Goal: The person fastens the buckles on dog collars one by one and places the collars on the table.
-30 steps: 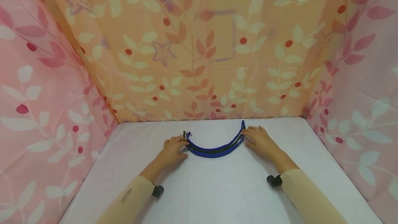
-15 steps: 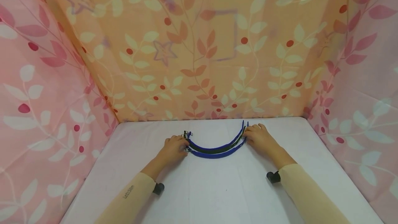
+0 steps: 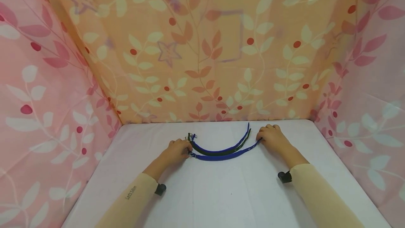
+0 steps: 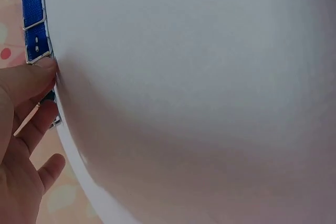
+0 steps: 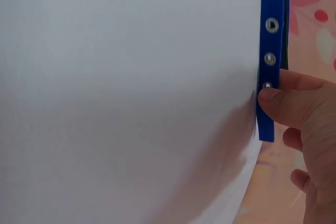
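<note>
Head view, read from the left of the frame: the left hand [image 3: 177, 149] sits just left of centre on the white tabletop [image 3: 221, 192], its fingers bent over the buckle end of the blue strap [image 3: 221, 157], and it lies almost where it lay half a second ago. The left wrist view shows the fingers [image 4: 31, 80] pressing beside the metal loops at that end [image 4: 35, 35], so the hand pins or pinches the buckle end rather than resting loose. In the middle of the frame two straps curve side by side: the nearer blue strap and, just behind it and touching along part of its run, a darker second strap [image 3: 218, 149] whose tip rises toward the patterned cloth backdrop [image 3: 202, 45]. What has changed lies to the right: the right hand [image 3: 273, 137] has moved outward and slightly up the frame, drawing the holed tip of the blue strap with it. The nearer strap now lies flatter and longer, and its tip has parted from the second strap's. The right wrist view shows thumb and fingers [image 5: 286, 103] pinching that tip beside the last eyelets. I judge the blue strap is being stretched out and separated from its neighbour, with the pull only partly done since it still bows.
</note>
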### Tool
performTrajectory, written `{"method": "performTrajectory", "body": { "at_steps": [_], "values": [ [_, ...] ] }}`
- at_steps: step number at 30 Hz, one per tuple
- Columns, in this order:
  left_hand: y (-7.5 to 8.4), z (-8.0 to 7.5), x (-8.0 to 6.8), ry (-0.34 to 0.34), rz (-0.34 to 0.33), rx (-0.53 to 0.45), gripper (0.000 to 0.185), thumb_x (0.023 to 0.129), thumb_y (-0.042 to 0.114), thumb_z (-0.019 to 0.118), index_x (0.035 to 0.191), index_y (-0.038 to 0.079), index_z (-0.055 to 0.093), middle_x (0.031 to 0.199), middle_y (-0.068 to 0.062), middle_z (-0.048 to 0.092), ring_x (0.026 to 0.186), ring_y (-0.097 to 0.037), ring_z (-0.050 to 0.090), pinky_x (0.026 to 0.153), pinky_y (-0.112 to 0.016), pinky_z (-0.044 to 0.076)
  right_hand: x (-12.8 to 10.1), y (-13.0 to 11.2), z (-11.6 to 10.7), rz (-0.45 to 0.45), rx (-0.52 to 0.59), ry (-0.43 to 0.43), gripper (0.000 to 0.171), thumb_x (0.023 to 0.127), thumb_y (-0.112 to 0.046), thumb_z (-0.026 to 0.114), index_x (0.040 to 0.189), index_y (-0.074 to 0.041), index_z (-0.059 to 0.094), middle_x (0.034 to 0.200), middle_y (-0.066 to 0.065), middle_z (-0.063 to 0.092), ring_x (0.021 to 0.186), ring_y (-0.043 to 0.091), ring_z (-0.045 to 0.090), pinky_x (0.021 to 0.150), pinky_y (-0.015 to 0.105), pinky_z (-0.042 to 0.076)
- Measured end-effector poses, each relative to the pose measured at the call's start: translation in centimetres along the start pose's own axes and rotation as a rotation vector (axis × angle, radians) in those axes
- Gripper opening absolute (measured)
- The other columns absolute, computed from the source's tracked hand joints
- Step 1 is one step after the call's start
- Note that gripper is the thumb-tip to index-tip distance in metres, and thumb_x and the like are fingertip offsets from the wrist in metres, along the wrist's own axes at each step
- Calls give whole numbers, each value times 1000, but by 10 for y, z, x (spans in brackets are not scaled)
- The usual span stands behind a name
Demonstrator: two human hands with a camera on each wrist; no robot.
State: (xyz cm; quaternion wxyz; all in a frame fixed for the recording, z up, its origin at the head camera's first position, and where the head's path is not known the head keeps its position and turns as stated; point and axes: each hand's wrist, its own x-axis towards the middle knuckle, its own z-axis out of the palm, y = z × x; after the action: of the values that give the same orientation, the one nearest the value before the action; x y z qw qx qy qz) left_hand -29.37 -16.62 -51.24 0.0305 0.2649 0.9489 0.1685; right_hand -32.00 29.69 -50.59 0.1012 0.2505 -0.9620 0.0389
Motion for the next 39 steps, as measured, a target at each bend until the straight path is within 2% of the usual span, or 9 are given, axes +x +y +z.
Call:
{"method": "performTrajectory", "body": {
  "at_steps": [7,13,20,23,28,31,35,39],
  "values": [
    [-4,0,0,24,-19,-1,18,88,6,76,91,24,70,88,12,67,90,-14,52,93,-49,37,-14,18,-3,98,66,-4,19,84,-6,79,90,-25,78,101,-1,72,106,33,58,98,66,33],
    [-7,-3,-2,19,-22,-34,17,89,7,76,93,23,73,84,9,67,86,-13,49,90,-47,36,-23,36,4,198,167,-46,15,85,-11,79,90,-26,79,102,1,75,100,30,58,92,62,34],
    [-16,0,-10,21,-16,-65,12,92,12,75,99,22,75,93,11,70,92,-14,52,88,-44,37,-32,45,0,202,312,-46,12,84,-16,81,91,-25,77,89,-8,70,93,22,58,87,52,35],
    [-21,-2,-17,20,-31,-111,11,95,14,73,102,22,72,96,10,69,94,-14,55,90,-45,40,-35,46,-4,207,395,-60,12,86,-17,80,93,-26,76,90,-9,69,91,19,57,85,43,39],
    [-28,-15,-31,9,-27,-201,12,98,13,68,107,21,69,100,10,69,98,-14,60,92,-42,50,-42,37,-20,217,647,-108,7,91,-19,79,98,-18,76,93,-3,73,91,17,60,83,28,49],
    [-27,-26,-41,4,-13,-284,10,100,14,67,108,18,69,101,10,69,100,-14,62,93,-41,51,-50,31,-29,258,771,-137,17,92,-28,78,103,-15,75,98,1,73,95,17,63,84,21,52],
    [-21,-40,-56,-7,-24,-398,12,100,20,68,110,15,71,102,9,70,99,-16,63,90,-37,52,-62,22,-36,311,902,-147,31,92,-36,76,110,-12,71,105,6,72,98,20,66,87,22,54],
    [-14,-51,-70,15,-78,-504,13,99,25,69,111,20,71,105,8,70,99,-17,63,88,-32,54,-74,11,-43,295,1012,-80,30,96,-31,73,114,-7,67,109,16,71,101,21,67,90,27,54]
  ]
}}
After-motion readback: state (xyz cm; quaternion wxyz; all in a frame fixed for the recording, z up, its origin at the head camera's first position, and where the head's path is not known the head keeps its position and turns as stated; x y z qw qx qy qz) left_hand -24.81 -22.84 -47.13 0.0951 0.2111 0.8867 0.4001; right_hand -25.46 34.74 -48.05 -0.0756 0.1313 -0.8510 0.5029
